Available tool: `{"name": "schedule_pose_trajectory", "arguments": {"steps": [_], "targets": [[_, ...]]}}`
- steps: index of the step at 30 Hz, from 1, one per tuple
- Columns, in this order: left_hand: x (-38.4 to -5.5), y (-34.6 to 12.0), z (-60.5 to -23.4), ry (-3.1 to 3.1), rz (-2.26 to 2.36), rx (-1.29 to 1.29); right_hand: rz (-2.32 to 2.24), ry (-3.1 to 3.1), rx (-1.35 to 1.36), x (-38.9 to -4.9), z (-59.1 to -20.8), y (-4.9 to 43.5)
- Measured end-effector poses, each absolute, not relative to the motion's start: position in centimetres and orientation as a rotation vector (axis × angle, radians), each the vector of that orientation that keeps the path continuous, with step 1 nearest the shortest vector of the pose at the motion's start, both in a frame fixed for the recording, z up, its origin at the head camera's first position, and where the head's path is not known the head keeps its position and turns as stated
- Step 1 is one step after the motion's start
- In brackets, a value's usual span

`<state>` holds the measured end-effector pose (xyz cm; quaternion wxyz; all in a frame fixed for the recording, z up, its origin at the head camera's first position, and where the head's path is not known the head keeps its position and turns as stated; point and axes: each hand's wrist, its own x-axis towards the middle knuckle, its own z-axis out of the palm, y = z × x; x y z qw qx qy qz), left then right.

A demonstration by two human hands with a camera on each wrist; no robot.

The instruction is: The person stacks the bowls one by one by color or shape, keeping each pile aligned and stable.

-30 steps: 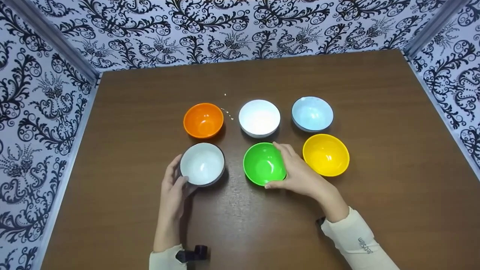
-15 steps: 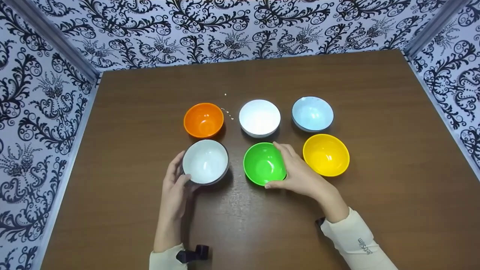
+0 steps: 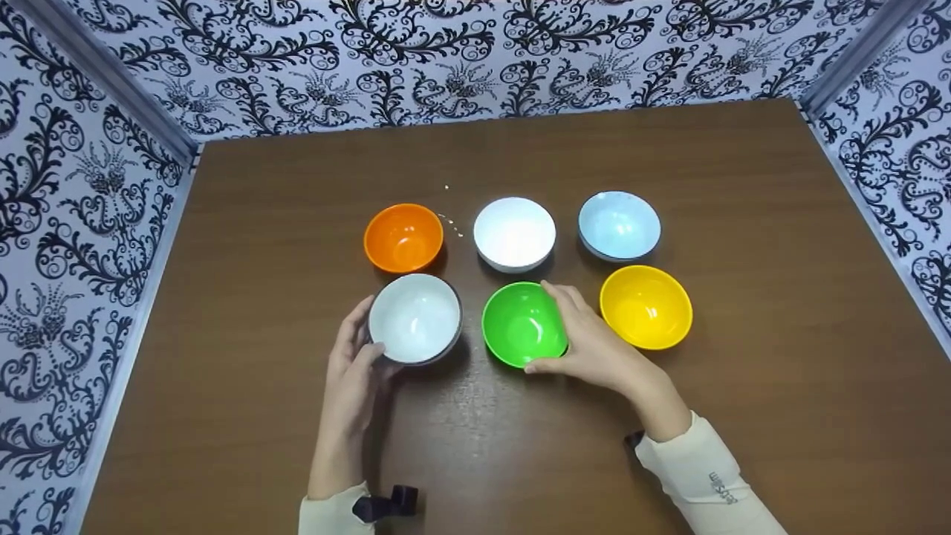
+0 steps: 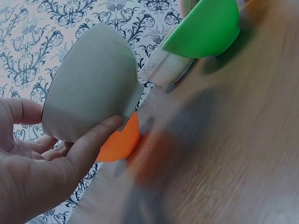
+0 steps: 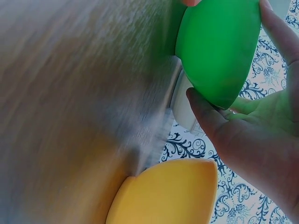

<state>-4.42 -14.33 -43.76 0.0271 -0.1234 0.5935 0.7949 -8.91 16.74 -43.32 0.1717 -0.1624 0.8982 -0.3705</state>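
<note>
A bowl [image 3: 414,318], pale inside with a dark rim line, is gripped at its left side by my left hand [image 3: 352,383]. In the left wrist view its grey outer wall [image 4: 93,84] is raised off the tabletop, the thumb along the lower side and fingers behind. To its right sits a green bowl [image 3: 520,325] on the table, its foot at the wood in the right wrist view. My right hand [image 3: 598,348] holds that bowl by its right side, thumb at the near rim and fingertips at the far rim.
An orange bowl [image 3: 403,239], a white bowl [image 3: 514,234] and a light blue bowl [image 3: 619,225] stand in a back row. A yellow bowl [image 3: 646,307] is right of the green one. Small pale crumbs [image 3: 459,234] lie beside the orange bowl. Patterned walls [image 3: 461,67] border the brown table [image 3: 743,297].
My left hand has moved the pale bowl rightward and slightly away from me, closer to the green bowl. The right hand and the other bowls have stayed in place.
</note>
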Motion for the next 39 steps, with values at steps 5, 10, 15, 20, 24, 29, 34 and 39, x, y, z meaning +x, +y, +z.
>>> {"name": "schedule_pose_trajectory", "arguments": {"steps": [5,10,15,20,24,29,34,39], "targets": [[-4.5,-14.1,-43.7,1.822,2.463,-0.359,-1.056,2.551,-0.460,-8.9,-43.3,16.8],[-4.5,-13.8,-43.7,1.826,2.454,-0.353,-1.063,2.537,-0.457,-8.9,-43.3,16.8],[-4.7,-13.4,-43.7,1.846,2.448,-0.317,-1.067,2.549,-0.462,-8.8,-43.5,16.7],[-4.8,-13.1,-43.8,1.840,2.450,-0.299,-1.067,2.551,-0.453,-8.8,-43.5,16.7],[-4.8,-12.9,-43.7,1.842,2.441,-0.305,-1.063,2.548,-0.453,-8.8,-43.5,16.8],[-4.9,-12.6,-43.6,1.826,2.439,-0.302,-1.069,2.548,-0.457,-8.8,-43.6,16.9],[-5.1,-12.3,-43.4,1.821,2.430,-0.291,-1.082,2.558,-0.450,-8.7,-43.5,17.1],[-5.2,-11.9,-43.1,1.838,2.409,-0.289,-1.118,2.595,-0.451,-8.7,-43.3,17.2]]}}
